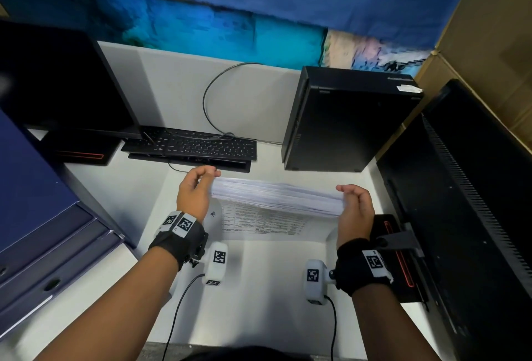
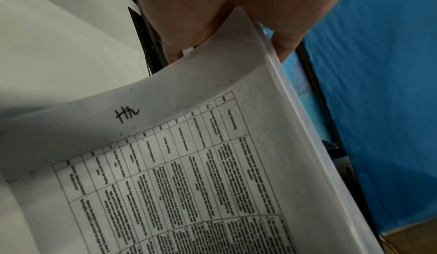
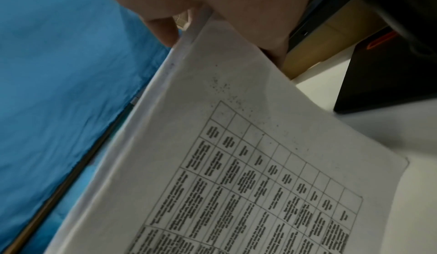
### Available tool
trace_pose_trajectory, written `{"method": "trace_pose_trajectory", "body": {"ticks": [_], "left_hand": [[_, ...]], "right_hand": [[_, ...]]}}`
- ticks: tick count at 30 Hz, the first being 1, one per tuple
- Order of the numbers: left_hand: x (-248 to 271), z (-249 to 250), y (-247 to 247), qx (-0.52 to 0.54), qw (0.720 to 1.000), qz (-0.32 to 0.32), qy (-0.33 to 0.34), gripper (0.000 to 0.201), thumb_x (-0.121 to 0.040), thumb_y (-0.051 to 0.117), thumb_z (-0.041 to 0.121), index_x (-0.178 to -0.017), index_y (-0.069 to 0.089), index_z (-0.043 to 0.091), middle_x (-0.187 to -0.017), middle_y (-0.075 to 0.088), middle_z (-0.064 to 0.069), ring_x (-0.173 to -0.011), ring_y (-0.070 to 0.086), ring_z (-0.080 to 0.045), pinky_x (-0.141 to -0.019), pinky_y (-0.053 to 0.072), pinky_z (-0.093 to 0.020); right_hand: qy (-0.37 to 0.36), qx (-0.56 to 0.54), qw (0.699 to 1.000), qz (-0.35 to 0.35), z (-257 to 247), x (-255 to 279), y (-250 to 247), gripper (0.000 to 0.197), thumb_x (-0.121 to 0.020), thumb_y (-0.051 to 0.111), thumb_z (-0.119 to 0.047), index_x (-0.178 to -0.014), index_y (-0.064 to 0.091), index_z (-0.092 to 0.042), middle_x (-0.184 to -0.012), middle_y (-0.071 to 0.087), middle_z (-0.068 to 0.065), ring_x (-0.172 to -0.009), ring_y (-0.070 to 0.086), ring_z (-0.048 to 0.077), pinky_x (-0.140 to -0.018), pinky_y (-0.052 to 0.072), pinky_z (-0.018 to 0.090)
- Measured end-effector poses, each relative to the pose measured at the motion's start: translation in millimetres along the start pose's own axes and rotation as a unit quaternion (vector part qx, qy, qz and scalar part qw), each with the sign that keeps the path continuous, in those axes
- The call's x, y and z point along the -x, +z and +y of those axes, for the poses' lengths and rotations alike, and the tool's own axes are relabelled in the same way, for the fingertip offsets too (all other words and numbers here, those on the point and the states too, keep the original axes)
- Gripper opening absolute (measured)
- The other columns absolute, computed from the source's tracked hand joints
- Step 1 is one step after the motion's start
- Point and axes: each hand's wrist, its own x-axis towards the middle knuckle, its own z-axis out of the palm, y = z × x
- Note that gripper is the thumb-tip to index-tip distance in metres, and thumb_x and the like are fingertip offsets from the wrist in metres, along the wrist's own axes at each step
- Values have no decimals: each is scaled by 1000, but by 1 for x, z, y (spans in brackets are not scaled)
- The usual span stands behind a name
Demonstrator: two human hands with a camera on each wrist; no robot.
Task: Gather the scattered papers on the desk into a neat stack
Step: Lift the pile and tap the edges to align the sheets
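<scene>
A thick stack of white papers stands on its long edge on the white desk, in front of the keyboard. My left hand grips the stack's left end and my right hand grips its right end, thumbs near me. The nearest sheet, printed with a table and a handwritten mark, curves down onto the desk toward me. In the left wrist view that sheet fills the frame below my fingers. The right wrist view shows the same sheet under my fingers.
A black keyboard lies just behind the stack, with a monitor at back left and a black computer tower at back right. Another dark monitor stands at the right edge. Blue binders sit on the left.
</scene>
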Motion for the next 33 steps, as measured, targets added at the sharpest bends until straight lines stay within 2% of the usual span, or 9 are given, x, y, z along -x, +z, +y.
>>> {"method": "trace_pose_trajectory", "body": {"ticks": [4,9,11,16,21,24,27,29,33], "left_hand": [[-2,-4,1,-43,999,13,-8,13,-94,58,31,-89,69,29,-96,73,7,-95,63,-13,-90,47,-31],[3,-3,8,-124,991,38,-12,36,-101,42,43,-88,64,18,-71,54,7,-63,47,-10,-55,39,-17],[3,-1,11,-139,988,69,-24,43,-101,41,46,-82,61,13,-63,49,3,-58,45,-14,-50,38,-16],[-10,2,7,-153,971,168,-70,56,-97,40,57,-67,55,12,-65,54,-6,-68,51,-27,-70,42,-33],[-19,13,-3,-175,958,201,-109,58,-96,48,51,-54,31,14,-52,31,-5,-55,32,-26,-56,28,-31],[-21,16,-8,-182,957,191,-124,56,-96,49,49,-56,32,13,-53,30,-6,-54,30,-25,-53,25,-32],[-21,16,-12,-170,959,190,-128,56,-96,48,50,-55,31,15,-54,30,-5,-53,29,-24,-51,23,-32],[-21,15,-12,-164,960,193,-121,55,-96,43,53,-57,40,14,-55,40,-5,-56,39,-27,-54,29,-31],[-13,25,-17,-139,977,143,-77,57,-99,30,58,-78,66,19,-83,64,-4,-85,59,-27,-78,40,-30]], "right_hand": [[-9,62,998,-15,6,-2,-3,5,-91,64,-23,-93,65,-19,-103,68,-8,-108,61,14,-101,48,36],[-13,89,996,-3,6,3,0,17,-93,63,-29,-100,63,-14,-104,65,-5,-106,59,16,-98,46,33],[-20,74,997,-7,3,5,1,18,-93,63,-30,-103,62,-15,-103,63,-10,-103,58,11,-101,46,36],[-22,-114,967,-229,8,-1,-19,62,-72,65,-6,-128,39,-14,-106,51,4,-89,61,3,-76,52,20],[-5,30,937,-347,37,1,-42,97,-65,77,5,-134,27,-42,-132,50,3,-119,56,16,-93,54,33],[15,115,941,-318,50,8,-39,76,-76,78,0,-123,41,-48,-122,61,-1,-116,60,19,-93,54,36],[11,114,960,-255,51,9,-28,34,-85,72,-3,-101,63,-31,-102,73,-4,-107,68,24,-90,56,38],[5,92,966,-240,47,10,-23,30,-86,69,0,-98,67,-28,-100,76,-4,-102,70,20,-92,56,43],[-14,77,973,-219,37,8,-16,32,-87,67,2,-96,67,-29,-96,75,-12,-96,70,8,-89,55,34]]}}
